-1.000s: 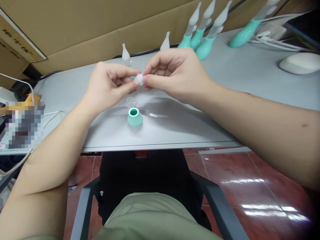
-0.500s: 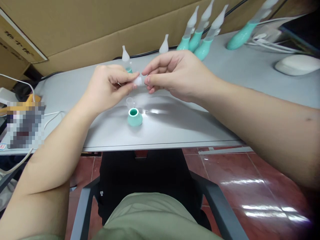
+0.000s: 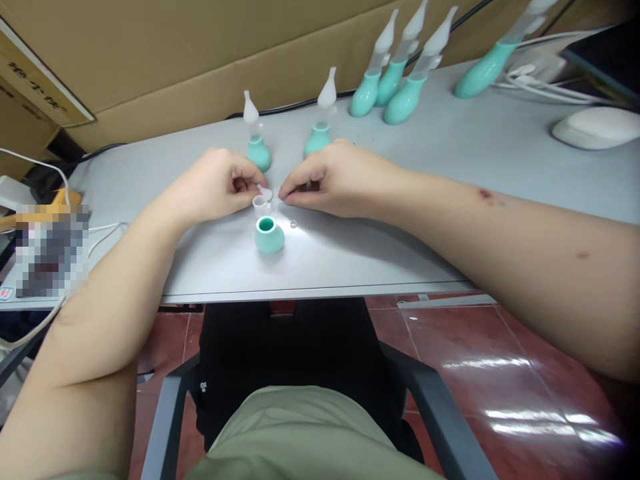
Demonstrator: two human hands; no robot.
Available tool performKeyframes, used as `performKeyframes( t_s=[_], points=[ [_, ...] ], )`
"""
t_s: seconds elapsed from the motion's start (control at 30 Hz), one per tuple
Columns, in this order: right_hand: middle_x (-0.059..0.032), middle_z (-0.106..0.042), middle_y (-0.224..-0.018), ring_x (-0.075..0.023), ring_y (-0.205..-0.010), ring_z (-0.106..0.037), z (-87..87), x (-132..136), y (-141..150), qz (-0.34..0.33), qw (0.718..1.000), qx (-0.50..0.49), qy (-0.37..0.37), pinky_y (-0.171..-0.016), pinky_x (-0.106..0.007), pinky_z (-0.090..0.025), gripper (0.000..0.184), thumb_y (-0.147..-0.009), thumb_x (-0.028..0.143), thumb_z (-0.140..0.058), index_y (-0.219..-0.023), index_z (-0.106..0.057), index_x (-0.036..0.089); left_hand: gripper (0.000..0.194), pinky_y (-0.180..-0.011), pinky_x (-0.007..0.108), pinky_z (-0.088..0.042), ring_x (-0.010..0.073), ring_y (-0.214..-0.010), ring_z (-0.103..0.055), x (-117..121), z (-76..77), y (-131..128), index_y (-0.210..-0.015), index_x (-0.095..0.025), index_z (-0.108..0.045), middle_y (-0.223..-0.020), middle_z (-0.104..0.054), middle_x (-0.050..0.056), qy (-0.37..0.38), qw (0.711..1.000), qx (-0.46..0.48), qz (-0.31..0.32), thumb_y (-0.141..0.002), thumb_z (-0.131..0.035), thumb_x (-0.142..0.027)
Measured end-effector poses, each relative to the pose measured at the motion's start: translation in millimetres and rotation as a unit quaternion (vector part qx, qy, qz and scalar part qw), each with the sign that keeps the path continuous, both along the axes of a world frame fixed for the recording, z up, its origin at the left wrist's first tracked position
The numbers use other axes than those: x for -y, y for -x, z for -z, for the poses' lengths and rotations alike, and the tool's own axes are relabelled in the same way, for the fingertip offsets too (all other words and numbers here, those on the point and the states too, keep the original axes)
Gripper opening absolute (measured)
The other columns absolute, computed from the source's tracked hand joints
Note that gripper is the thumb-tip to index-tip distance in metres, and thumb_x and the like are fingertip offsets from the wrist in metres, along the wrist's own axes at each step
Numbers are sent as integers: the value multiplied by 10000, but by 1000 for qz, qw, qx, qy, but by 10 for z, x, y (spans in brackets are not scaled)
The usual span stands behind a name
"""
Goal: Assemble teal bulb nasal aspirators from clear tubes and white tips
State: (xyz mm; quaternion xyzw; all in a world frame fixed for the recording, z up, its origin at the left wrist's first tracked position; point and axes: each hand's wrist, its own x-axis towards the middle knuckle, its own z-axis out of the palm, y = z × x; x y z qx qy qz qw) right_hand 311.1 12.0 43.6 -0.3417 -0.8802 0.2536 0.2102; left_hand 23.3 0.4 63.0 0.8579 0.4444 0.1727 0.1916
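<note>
The head view shows the left hand (image 3: 213,190) pinching a white tip (image 3: 266,193), apart from the right hand (image 3: 350,180), whose fingertips are drawn together; whether they grip anything, I cannot tell. Just below the left fingertips stand a clear cup (image 3: 260,207) and an open-mouthed teal bulb (image 3: 270,239), its hollow inside visible. A small ring (image 3: 293,224) lies below the right fingertips.

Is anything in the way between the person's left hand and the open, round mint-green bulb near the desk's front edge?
Yes: a small clear plastic cup stands just behind the open bulb, between it and the left hand, which has a small white tip at its fingertips.
</note>
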Motion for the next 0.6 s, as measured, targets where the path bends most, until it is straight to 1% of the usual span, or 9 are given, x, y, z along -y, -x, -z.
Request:
performKeyframes(
  t_s=[0.13,0.23,0.3,0.33,0.4,0.43,0.5,0.53,0.6],
  points=[
    [-68,-929,-1065,-254,-1019,-795,-26,31,24,1,999,27,-23,-1023,-394,-544,260,-1088,33,-809,-1072,-1000,209,206,-794,384,-640,252,-869,-835,-127,133,45,-1060,-253,-970,-1010,-906,75,-14,998,52,33,-893,-885,-337],
    [-91,-956,-1148,-263,-1038,-808,-41,22,-4,5,999,39,-15,-1015,-405,-561,303,-1097,36,-770,-1192,-1011,193,216,-775,375,-637,237,-838,-820,-182,199,82,-1059,-250,-971,-1004,-900,73,-22,997,66,38,-882,-892,-343],
    [-89,-966,-1190,-268,-1043,-824,-32,-9,-41,24,999,33,-4,-1022,-413,-595,363,-1078,27,-724,-1237,-1002,198,263,-749,375,-613,228,-804,-785,-188,215,104,-1102,-252,-980,-965,-901,61,-31,997,63,24,-877,-866,-330],
    [-82,-965,-1189,-273,-1042,-831,-22,-29,-63,36,999,26,3,-1027,-418,-614,372,-1054,27,-723,-1227,-995,212,308,-734,379,-597,225,-787,-763,-185,217,113,-1142,-254,-988,-945,-898,54,-37,997,65,13,-874,-853,-324],
    [-67,-949,-1137,-292,-1042,-840,3,-71,-108,50,999,9,18,-1030,-435,-645,340,-998,41,-761,-1164,-976,246,367,-708,401,-567,224,-760,-722,-171,212,124,-1194,-262,-1001,-933,-890,51,-52,995,81,-14,-867,-847,-328],
    [-64,-934,-1100,-305,-1043,-841,15,-89,-130,49,999,3,25,-1026,-446,-655,305,-982,61,-788,-1129,-966,260,362,-704,419,-556,226,-755,-705,-162,206,124,-1193,-268,-1005,-940,-885,54,-59,994,92,-27,-873,-857,-345],
    [-62,-904,-1036,-323,-1043,-835,34,-114,-167,40,999,-4,31,-1001,-460,-659,217,-978,129,-843,-1088,-951,281,306,-732,462,-557,238,-790,-699,-148,189,113,-1166,-277,-1002,-984,-881,64,-69,991,105,-48,-919,-880,-411],
    [-62,-888,-1005,-326,-1030,-827,39,-119,-181,36,999,-4,30,-977,-460,-654,168,-984,173,-862,-1077,-948,283,288,-760,478,-561,240,-822,-695,-147,180,105,-1158,-277,-992,-1008,-877,63,-79,989,109,-59,-965,-881,-459],
    [-66,-862,-958,-320,-996,-808,40,-118,-196,28,999,-1,23,-927,-450,-635,112,-999,245,-876,-1081,-946,275,327,-820,480,-568,205,-863,-639,-164,165,91,-1181,-274,-951,-1030,-843,32,-118,984,110,-79,-1090,-870,-577]
  ],
)
